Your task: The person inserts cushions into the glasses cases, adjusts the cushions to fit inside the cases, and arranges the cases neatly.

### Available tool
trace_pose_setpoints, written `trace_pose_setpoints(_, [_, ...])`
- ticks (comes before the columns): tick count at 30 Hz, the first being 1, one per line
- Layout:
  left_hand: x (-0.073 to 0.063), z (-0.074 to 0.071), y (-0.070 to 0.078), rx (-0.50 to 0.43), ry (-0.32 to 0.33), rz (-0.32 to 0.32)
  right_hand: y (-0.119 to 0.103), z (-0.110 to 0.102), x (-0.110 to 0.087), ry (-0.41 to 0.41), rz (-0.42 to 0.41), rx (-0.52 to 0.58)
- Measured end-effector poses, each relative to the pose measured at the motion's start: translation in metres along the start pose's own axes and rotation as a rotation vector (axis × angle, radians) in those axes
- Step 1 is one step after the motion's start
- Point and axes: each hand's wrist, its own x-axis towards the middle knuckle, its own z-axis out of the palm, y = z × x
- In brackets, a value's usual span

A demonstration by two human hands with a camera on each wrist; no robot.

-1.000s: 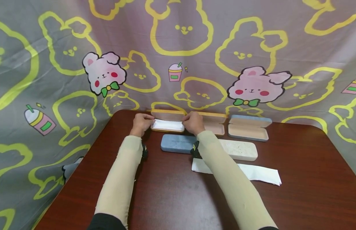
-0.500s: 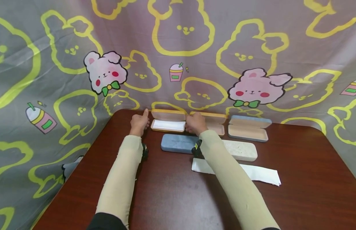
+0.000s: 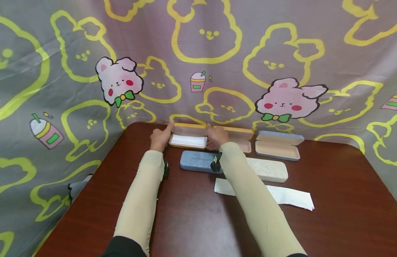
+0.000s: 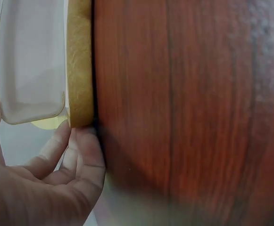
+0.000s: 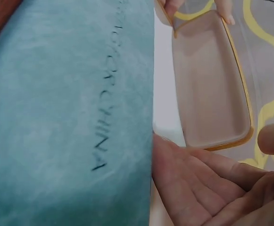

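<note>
An open yellow glasses case (image 3: 195, 130) stands at the back left of the table, its lid raised and a folded white cloth (image 3: 188, 141) lying in its base. At its left end is my left hand (image 3: 160, 139); in the left wrist view, the fingertips touch the end of the yellow base (image 4: 80, 70) and the thumb reaches the lid's corner. My right hand (image 3: 217, 137) is at the other end, with fingers extended beside the base and the thumb raised apart from the lid (image 5: 212, 80). The blue case in front hides part of that hand in the right wrist view.
A second open yellow case (image 3: 244, 145) and an open grey-blue case (image 3: 276, 150) stand to the right. Before them lie a closed blue case (image 3: 198, 161) and a speckled white case (image 3: 269, 169). Another folded white cloth (image 3: 291, 197) lies nearer, partly under my right forearm.
My fingers have let go of the white cloth inside the case. Both hands have shifted to the case's ends, and the thumbs have risen towards the lid.
</note>
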Motion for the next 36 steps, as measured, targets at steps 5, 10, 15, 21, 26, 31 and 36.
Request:
trace_pose_setpoints(5, [-0.004, 0.000, 0.002, -0.066, -0.028, 0.012, 0.000, -0.003, 0.001, 0.008, 0.005, 0.007])
trace_pose_setpoints(10, [-0.004, -0.002, 0.001, -0.082, -0.044, 0.012, 0.000, -0.004, -0.001, -0.011, 0.013, 0.050])
trace_pose_setpoints(15, [-0.002, -0.004, -0.001, -0.097, -0.068, 0.020, 0.002, -0.004, 0.000, -0.009, 0.022, 0.079])
trace_pose_setpoints(21, [-0.003, -0.007, -0.004, -0.190, -0.090, 0.012, 0.002, -0.001, 0.000, 0.010, 0.044, 0.092])
trace_pose_setpoints(26, [-0.004, -0.010, -0.007, -0.292, -0.118, 0.007, 0.001, 0.000, -0.003, 0.021, 0.047, 0.146])
trace_pose_setpoints(31, [-0.004, -0.015, -0.011, -0.319, -0.175, 0.011, 0.001, 0.000, -0.007, 0.007, 0.045, 0.161])
trace_pose_setpoints(36, [-0.005, -0.019, -0.014, -0.326, -0.206, 0.019, 0.002, 0.000, -0.009, -0.008, 0.041, 0.145])
